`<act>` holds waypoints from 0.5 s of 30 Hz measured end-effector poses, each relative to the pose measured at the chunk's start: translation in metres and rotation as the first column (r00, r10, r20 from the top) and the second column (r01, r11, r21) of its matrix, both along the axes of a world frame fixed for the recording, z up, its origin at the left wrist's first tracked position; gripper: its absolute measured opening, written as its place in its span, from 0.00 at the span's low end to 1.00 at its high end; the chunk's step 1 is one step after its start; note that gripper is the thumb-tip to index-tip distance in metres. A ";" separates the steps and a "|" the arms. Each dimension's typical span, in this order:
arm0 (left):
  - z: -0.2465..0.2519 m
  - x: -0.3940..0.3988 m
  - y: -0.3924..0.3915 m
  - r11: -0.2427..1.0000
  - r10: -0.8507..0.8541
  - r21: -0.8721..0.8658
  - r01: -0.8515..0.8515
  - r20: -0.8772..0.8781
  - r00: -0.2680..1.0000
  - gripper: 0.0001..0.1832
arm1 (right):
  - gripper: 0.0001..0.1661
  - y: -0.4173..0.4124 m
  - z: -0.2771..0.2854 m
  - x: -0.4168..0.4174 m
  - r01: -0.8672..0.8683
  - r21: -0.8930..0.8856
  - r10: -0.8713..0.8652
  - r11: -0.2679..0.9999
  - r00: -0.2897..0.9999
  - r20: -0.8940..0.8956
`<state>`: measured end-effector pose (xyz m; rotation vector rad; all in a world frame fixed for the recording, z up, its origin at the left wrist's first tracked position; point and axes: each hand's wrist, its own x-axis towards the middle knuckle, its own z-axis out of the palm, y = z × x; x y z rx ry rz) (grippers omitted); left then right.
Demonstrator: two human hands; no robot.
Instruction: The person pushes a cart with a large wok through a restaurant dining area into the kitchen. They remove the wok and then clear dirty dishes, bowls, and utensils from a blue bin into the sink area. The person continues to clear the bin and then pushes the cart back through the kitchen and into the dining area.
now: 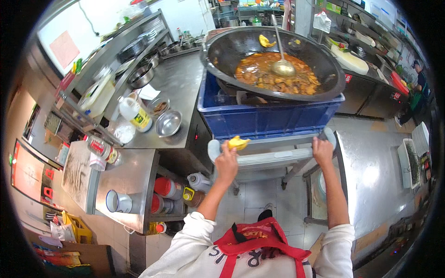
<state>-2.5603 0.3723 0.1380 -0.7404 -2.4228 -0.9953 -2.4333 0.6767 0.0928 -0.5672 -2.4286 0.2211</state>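
My left hand [226,164] holds a crumpled yellow cloth [238,142] against the left part of a cart's grey push handle [274,157]. My right hand [322,150] grips the right end of the cart's frame. On the cart rests a blue plastic crate [267,120]. A large black wok [222,69] sits over the crate, holding a reddish-brown stew [264,69] with chunks in it. A metal ladle [283,67] lies in the stew, its handle leaning on the far rim. Another yellow cloth [266,41] lies on the wok's far inner wall.
Left, a steel counter [177,76] carries a white plastic jug [135,114] and a steel bowl [168,123]. Right stands a steel table [368,173] with a white planter-like tray [408,163]. A person [419,87] stands at the far right. Tiled floor [257,194] shows beneath the cart.
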 end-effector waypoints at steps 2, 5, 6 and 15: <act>0.010 -0.034 0.022 0.998 0.045 -0.054 -0.045 -0.009 0.999 0.16 | 0.22 0.014 0.018 -0.036 -0.034 -0.036 0.034 0.999 0.999 0.000; -0.008 -0.076 0.035 0.999 0.052 0.010 -0.052 0.020 0.998 0.17 | 0.22 0.032 0.008 -0.075 -0.060 -0.033 0.061 0.998 0.998 0.020; -0.009 -0.093 0.040 0.998 0.057 0.014 -0.057 0.010 0.998 0.17 | 0.22 0.036 0.010 -0.090 -0.067 -0.043 0.067 0.997 0.998 0.005; -0.003 -0.227 0.086 0.997 0.068 0.037 -0.067 -0.032 0.997 0.17 | 0.22 0.077 0.025 -0.220 -0.070 -0.039 0.069 0.997 0.997 -0.026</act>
